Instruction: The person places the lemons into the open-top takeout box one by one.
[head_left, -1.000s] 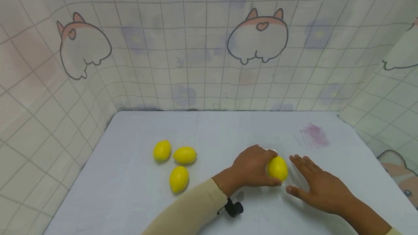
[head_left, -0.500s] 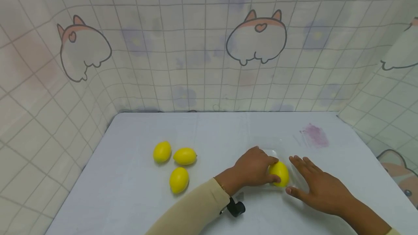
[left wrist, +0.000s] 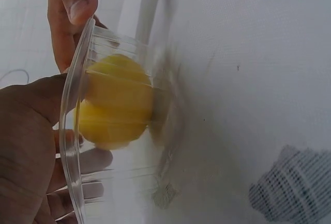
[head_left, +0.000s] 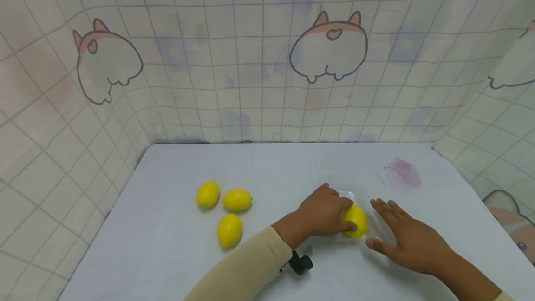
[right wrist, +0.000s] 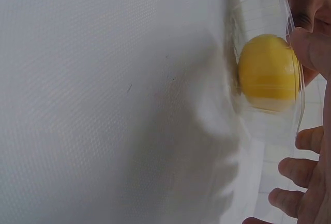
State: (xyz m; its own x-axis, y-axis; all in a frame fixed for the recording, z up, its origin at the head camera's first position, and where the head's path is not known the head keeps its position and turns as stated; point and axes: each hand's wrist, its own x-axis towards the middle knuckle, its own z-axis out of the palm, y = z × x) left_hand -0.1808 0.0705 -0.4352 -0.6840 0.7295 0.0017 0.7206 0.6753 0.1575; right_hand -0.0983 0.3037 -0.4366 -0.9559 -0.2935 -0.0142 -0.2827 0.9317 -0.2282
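A yellow lemon (head_left: 355,223) sits inside a clear plastic container (head_left: 348,194) on the right half of the table. My left hand (head_left: 321,212) reaches over the container's left rim and holds this lemon, thumb at the near side and a finger at the far side. In the left wrist view the lemon (left wrist: 116,105) shows through the container's wall. My right hand (head_left: 411,241) is at the container's right side, its fingers straight and its thumb at the rim. The right wrist view shows the lemon (right wrist: 266,74) low in the container (right wrist: 271,128).
Three more lemons lie loose to the left: an upper-left lemon (head_left: 207,194), a lemon on its side (head_left: 237,199) and a nearer lemon (head_left: 229,230). A pink stain (head_left: 403,173) marks the white table (head_left: 138,245). Patterned curtains (head_left: 251,59) surround the table.
My left hand has lowered the lemon into the container, and the lemon has since shifted slightly left. My right hand has stayed in place.
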